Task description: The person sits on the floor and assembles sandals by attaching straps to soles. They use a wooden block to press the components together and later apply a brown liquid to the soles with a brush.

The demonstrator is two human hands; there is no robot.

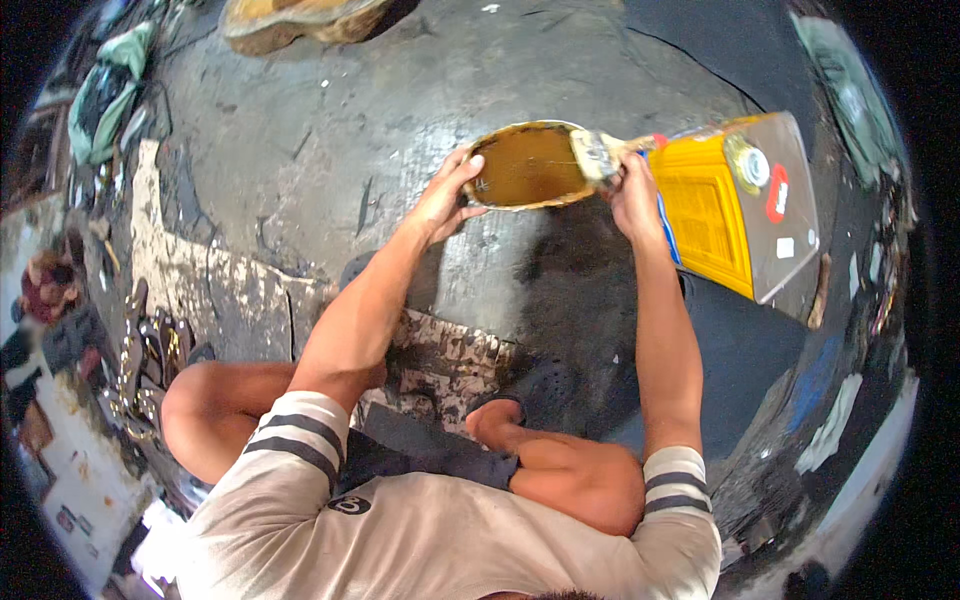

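Note:
In front of me is a round, open container (535, 206) with a crusted rim, and its inside is brown. My left hand (448, 197) is closed on its left side, with the thumb over the rim. At its right edge my right hand (633, 195) is closed around a brush (597, 158) caked with pale, dried material. The brush lies against the right rim. Whether the right fingers also grip the container is hidden. Just right of that hand stands a large yellow and silver tin (705, 205) with a white cap.
A tan, slab-like piece (300, 22) lies at the far edge of the dark, stained floor (300, 130). Several sandals or straps (150, 350) are heaped at left. Green cloth or bags (110, 95) lie at far left, and more (850, 90) at far right.

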